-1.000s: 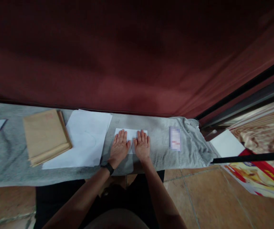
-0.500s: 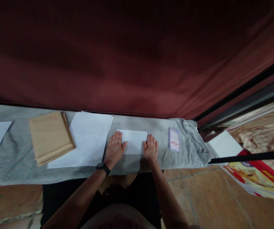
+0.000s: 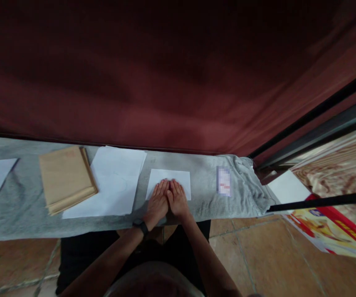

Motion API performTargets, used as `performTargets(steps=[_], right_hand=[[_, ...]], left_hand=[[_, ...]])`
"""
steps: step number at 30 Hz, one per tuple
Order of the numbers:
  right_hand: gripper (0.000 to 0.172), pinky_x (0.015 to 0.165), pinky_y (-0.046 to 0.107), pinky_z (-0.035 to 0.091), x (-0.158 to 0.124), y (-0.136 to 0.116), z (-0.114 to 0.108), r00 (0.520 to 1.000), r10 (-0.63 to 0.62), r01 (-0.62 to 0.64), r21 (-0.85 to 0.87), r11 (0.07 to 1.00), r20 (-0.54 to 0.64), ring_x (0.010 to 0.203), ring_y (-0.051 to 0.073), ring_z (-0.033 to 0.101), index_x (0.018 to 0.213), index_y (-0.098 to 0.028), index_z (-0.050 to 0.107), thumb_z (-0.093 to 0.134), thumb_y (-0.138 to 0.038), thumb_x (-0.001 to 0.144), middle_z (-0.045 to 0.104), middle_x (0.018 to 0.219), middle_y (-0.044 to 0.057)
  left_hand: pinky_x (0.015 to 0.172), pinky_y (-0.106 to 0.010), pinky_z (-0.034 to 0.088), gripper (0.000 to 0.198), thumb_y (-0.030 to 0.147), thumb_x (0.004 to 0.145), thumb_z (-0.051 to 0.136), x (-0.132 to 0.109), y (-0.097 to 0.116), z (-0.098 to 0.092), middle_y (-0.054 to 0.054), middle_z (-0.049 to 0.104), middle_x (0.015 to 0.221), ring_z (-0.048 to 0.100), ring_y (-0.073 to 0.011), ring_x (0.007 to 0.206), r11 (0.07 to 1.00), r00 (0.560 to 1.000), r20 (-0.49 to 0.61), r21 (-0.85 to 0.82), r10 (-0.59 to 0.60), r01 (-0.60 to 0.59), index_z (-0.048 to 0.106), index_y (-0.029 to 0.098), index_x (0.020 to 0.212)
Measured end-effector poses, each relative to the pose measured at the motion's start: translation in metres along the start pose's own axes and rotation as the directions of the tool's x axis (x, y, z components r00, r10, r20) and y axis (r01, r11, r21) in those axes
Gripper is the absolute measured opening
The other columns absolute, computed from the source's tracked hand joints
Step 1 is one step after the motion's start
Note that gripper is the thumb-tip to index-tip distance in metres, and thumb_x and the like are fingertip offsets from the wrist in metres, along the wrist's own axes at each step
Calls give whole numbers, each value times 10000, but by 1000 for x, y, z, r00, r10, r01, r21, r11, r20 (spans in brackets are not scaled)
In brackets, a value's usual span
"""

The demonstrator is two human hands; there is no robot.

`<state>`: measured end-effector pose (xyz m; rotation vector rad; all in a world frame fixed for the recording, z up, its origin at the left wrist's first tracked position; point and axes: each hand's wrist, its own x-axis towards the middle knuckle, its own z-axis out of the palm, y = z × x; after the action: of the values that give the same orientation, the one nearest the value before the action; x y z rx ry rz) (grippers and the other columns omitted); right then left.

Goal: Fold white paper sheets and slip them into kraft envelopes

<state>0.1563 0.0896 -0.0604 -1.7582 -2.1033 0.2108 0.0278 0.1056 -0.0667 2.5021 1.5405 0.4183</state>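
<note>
Paper (image 3: 169,175) lies flat on the grey cloth (image 3: 204,192), well right of the envelopes (image 3: 66,175). Left hand (image 3: 158,201) and right hand (image 3: 178,201) have come in from its side edges and now rest together, palms down, over its near middle (neither grips anything), so the smoothing seems centred. Its shape is oblong, thin; the cloth is plush, rumpled at right; the envelopes, matte brown, make 1 stack.

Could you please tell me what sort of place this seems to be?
It looks like an improvised indoor workspace, perhaps in a home, though I can't be sure: a narrow spread of grey cloth, a small white sheet lying on it, and a tiled floor below.
</note>
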Motion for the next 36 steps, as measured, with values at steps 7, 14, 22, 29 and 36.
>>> performTargets(steps=[7, 14, 22, 29, 36], right_hand=[[577, 1265, 482, 276, -37, 19, -8, 998, 58, -64, -182, 981, -36, 1525, 274, 404, 1607, -104, 380, 371, -380, 1101, 411, 1647, 161], [590, 1254, 500, 283, -55, 38, -14, 987, 120, -141, -231, 963, -103, 1513, 302, 421, 1595, -76, 397, 348, -407, 1110, 436, 1627, 191], [571, 1255, 486, 282, -34, 10, -11, 979, 181, -193, -143, 971, -91, 1545, 285, 367, 1605, -81, 378, 277, -346, 1109, 394, 1657, 171], [558, 1272, 459, 260, -32, 2, -10, 1000, 29, -29, -95, 995, -1, 1544, 260, 369, 1594, -92, 399, 343, -360, 1107, 425, 1644, 160], [592, 1274, 487, 246, -55, 26, -19, 992, 114, -120, -156, 980, -49, 1544, 291, 365, 1619, -77, 341, 358, -374, 1108, 395, 1656, 177]], left_hand=[[1307, -487, 233, 632, 314, 1019, 331, -30, -23, -16, -182, 358, 1669, 267, -278, 1587, 998, 998, -37, -10, -55, 54, 379, 51, 1592], [1294, -516, 258, 671, 404, 1032, 346, -53, -35, -19, -214, 366, 1659, 281, -312, 1581, 995, 994, -43, -7, -104, 104, 373, 25, 1585], [1301, -503, 252, 630, 300, 1041, 315, -44, -5, -25, -195, 321, 1686, 235, -286, 1598, 1000, 999, -54, 8, 0, 1, 308, 47, 1618], [1278, -497, 310, 620, 267, 1036, 314, -39, -2, -9, -197, 379, 1657, 296, -283, 1576, 995, 998, -25, 76, 65, -63, 317, 41, 1614], [1279, -534, 285, 653, 360, 1047, 329, -53, -20, -14, -216, 381, 1648, 319, -315, 1566, 995, 997, -78, 94, -12, 19, 315, 40, 1616]])
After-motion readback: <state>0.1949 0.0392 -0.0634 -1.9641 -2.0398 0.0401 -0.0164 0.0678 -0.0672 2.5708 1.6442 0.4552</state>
